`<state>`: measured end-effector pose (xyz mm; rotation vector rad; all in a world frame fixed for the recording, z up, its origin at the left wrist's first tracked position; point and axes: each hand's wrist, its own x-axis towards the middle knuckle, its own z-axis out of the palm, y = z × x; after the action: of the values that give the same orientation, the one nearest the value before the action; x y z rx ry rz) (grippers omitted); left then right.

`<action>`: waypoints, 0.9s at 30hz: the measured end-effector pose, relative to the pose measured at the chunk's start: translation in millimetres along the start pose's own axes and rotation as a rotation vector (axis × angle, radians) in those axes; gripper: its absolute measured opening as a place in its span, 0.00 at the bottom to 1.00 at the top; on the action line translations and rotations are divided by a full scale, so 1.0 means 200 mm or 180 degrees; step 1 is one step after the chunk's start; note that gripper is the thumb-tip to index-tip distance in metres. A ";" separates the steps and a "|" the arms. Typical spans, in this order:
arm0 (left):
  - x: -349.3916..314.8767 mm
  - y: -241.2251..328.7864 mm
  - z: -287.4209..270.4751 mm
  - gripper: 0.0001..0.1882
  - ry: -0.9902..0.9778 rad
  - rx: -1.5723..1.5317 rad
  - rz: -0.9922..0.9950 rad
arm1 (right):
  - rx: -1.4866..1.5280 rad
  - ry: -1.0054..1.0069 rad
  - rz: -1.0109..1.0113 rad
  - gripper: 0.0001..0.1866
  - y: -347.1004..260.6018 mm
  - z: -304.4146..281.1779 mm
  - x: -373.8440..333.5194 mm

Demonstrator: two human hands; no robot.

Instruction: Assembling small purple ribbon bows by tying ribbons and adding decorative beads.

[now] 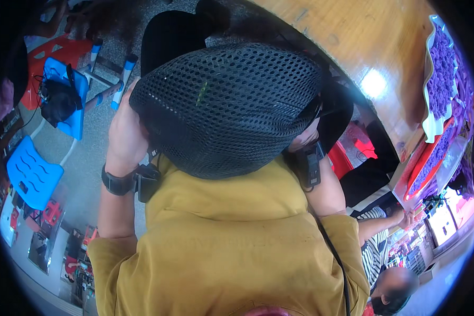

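Note:
A bulging black mesh bag (231,100) fills the space in front of my yellow shirt, above my lap. My left hand (127,138) grips its left side; the fingers go out of sight behind the mesh. On the other side my right hand (306,136) holds the bag's lower right edge, and most of that hand is covered by the mesh. A small green mark (201,92) shows on the bag's upper face. What the bag contains, if anything, cannot be made out.
A wooden table (347,31) curves along the upper right, bearing a white wavy-edged tray (431,100) of purple pieces and a red tray (424,163). Blue-seated chairs (34,171) stand at left, one with a black bag (59,100). A person in stripes (374,239) sits at right.

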<state>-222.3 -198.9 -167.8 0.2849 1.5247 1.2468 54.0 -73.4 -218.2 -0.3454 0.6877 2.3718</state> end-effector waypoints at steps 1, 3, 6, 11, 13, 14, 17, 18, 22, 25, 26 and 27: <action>0.00 0.00 0.00 0.24 0.0036 -0.0065 -0.0035 | 0.0008 -0.0020 0.0012 0.28 0.00 0.01 0.00; -0.01 0.01 0.01 0.24 -0.0034 0.0085 0.0026 | -0.0148 -0.0060 0.0024 0.27 -0.01 -0.01 0.00; 0.00 0.01 0.02 0.22 -0.0090 0.0235 0.0064 | -0.0275 -0.0113 -0.0045 0.26 -0.02 -0.02 0.00; 0.04 0.05 0.13 0.18 -0.0023 0.0045 -0.0338 | -0.0134 0.0103 -0.0251 0.23 -0.07 -0.01 -0.02; 0.12 0.03 0.17 0.18 0.0378 -0.0577 -0.1039 | -0.0725 0.0221 -0.0286 0.21 -0.12 0.02 -0.02; 0.15 0.04 0.19 0.16 0.0304 -0.0297 -0.1293 | -0.0738 0.0198 -0.0275 0.21 -0.14 0.04 -0.02; 0.26 0.08 0.49 0.14 0.0651 -0.0955 -0.1586 | -0.0606 -0.0327 -0.0308 0.25 -0.21 0.10 -0.04; 0.32 0.02 0.44 0.14 0.0170 -0.0770 -0.1481 | -0.0615 -0.0344 -0.0296 0.25 -0.29 0.10 -0.05; 0.62 -0.24 0.45 0.15 -0.0387 -0.0606 -0.1681 | -0.0341 0.2001 -0.0946 0.26 -0.44 0.12 -0.03; 0.58 -0.13 0.65 0.17 -0.0231 -0.0637 -0.1931 | -0.1914 0.1710 -0.1158 0.18 -0.37 0.18 -0.04; 0.56 -0.08 0.69 0.16 -0.0024 -0.0785 -0.1926 | -0.2439 0.1586 -0.1227 0.15 -0.36 0.19 -0.04; 0.57 -0.09 0.68 0.16 -0.0033 -0.0789 -0.1903 | -0.2451 0.1565 -0.1233 0.15 -0.47 0.11 -0.05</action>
<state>-145.0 -48.7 -227.5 -0.3101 1.2928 0.9306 120.4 -3.0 -232.2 -1.2884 -0.1368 2.0833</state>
